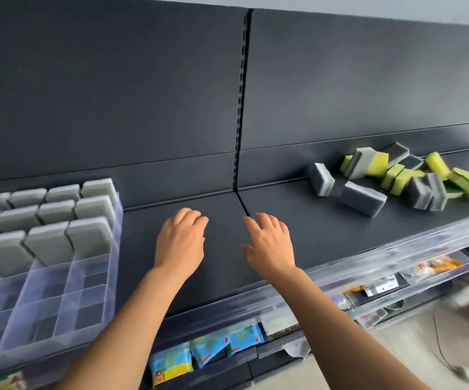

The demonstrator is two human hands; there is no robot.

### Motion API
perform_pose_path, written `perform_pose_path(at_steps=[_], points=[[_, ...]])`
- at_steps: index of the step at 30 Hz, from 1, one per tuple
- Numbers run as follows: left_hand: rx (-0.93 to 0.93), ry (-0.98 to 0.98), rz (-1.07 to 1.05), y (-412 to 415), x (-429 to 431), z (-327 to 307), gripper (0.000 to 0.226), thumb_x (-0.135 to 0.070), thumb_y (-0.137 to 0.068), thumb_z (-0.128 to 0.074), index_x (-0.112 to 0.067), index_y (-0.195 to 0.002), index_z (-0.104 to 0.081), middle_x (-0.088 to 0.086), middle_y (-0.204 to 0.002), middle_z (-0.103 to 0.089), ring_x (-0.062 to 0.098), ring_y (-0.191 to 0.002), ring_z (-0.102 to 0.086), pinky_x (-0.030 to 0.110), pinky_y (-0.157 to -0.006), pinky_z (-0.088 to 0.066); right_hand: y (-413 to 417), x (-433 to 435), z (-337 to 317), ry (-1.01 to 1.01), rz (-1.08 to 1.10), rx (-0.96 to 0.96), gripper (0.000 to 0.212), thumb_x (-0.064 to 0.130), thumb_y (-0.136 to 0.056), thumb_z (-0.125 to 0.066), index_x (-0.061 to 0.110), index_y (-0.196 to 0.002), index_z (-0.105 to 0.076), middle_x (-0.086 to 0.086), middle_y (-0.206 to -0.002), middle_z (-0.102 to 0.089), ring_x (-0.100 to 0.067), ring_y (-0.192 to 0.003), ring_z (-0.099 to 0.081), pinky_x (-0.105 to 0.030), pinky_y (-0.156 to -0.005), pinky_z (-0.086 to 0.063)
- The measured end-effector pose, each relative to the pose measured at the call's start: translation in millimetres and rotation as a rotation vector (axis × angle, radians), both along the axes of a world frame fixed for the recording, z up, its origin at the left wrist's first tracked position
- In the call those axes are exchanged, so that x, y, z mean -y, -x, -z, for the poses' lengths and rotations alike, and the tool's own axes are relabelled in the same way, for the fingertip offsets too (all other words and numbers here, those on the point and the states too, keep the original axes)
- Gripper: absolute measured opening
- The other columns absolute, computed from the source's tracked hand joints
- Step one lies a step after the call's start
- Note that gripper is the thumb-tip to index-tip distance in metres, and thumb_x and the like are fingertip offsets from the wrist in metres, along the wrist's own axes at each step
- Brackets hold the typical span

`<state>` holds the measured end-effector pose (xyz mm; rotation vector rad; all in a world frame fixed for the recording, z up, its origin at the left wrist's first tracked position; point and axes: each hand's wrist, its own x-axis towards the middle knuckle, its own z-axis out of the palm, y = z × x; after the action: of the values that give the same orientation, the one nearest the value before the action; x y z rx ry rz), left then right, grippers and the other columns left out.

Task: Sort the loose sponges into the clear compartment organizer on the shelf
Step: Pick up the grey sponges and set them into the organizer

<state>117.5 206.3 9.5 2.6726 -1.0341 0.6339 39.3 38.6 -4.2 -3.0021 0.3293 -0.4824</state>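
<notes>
A dark grey metal shelf (pixel 326 235) spans the frame. On it at lower left sits the clear plastic compartment organizer (pixel 113 277), its far rows packed with upright grey sponges (pixel 49 240). Loose grey and yellow-green sponges (pixel 396 178) lie heaped at the right. At centre the left hand (pixel 181 240) and right hand (pixel 270 246) hover over the shelf, fingers loosely spread, holding nothing.
</notes>
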Motion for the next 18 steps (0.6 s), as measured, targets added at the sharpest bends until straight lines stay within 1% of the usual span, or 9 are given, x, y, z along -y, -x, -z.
perform_pose_path(at_steps=[2,4,8,13,18], points=[[-0.004,-0.012,0.013,13.0,31.4,1.9,0.041,-0.009,-0.048,-0.088,-0.010,-0.085,-0.069,0.004,-0.090,-0.067,0.027,-0.091,-0.063,0.034,-0.067,-0.053,16.2,31.6,-0.2,-0.008,0.017,-0.019,0.055,0.028,-0.086,-0.059,0.017,-0.136,-0.040,-0.010,-0.141,-0.040,-0.029,-0.131,-0.033,-0.037,-0.106,-0.025],[-0.015,-0.010,0.030,24.4,59.0,4.6,0.041,-0.007,-0.049,-0.087,-0.010,-0.086,-0.070,0.004,-0.090,-0.067,0.027,-0.091,-0.063,0.034,-0.068,-0.053,30.6,59.2,0.4,-0.009,0.035,-0.029,0.055,0.028,-0.087,-0.057,0.018,-0.137,-0.038,-0.009,-0.142,-0.038,-0.028,-0.132,-0.031,-0.036,-0.106,-0.023],[-0.056,-0.002,0.061,47.7,121.0,8.1,0.042,-0.006,-0.056,-0.085,-0.009,-0.095,-0.069,0.006,-0.096,-0.067,0.027,-0.096,-0.061,0.038,-0.072,-0.053,61.4,119.1,2.3,-0.001,0.087,-0.068,0.053,0.029,-0.087,-0.057,0.020,-0.135,-0.038,-0.009,-0.141,-0.037,-0.027,-0.131,-0.031,-0.036,-0.105,-0.023],[-0.081,-0.019,0.113,64.9,189.5,5.4,0.042,-0.005,-0.053,-0.086,-0.009,-0.092,-0.070,0.005,-0.093,-0.067,0.026,-0.092,-0.063,0.036,-0.069,-0.053,87.0,182.2,-1.6,-0.016,0.153,-0.088,0.054,0.031,-0.086,-0.057,0.021,-0.136,-0.037,-0.007,-0.140,-0.037,-0.026,-0.130,-0.030,-0.036,-0.105,-0.023],[-0.110,-0.026,0.160,63.5,251.4,5.1,0.037,-0.005,-0.062,-0.081,-0.008,-0.098,-0.068,0.007,-0.100,-0.066,0.028,-0.099,-0.059,0.038,-0.075,-0.050,94.2,236.2,-4.6,-0.029,0.211,-0.087,0.054,0.030,-0.085,-0.058,0.021,-0.135,-0.039,-0.006,-0.137,-0.039,-0.026,-0.128,-0.032,-0.036,-0.103,-0.026]])
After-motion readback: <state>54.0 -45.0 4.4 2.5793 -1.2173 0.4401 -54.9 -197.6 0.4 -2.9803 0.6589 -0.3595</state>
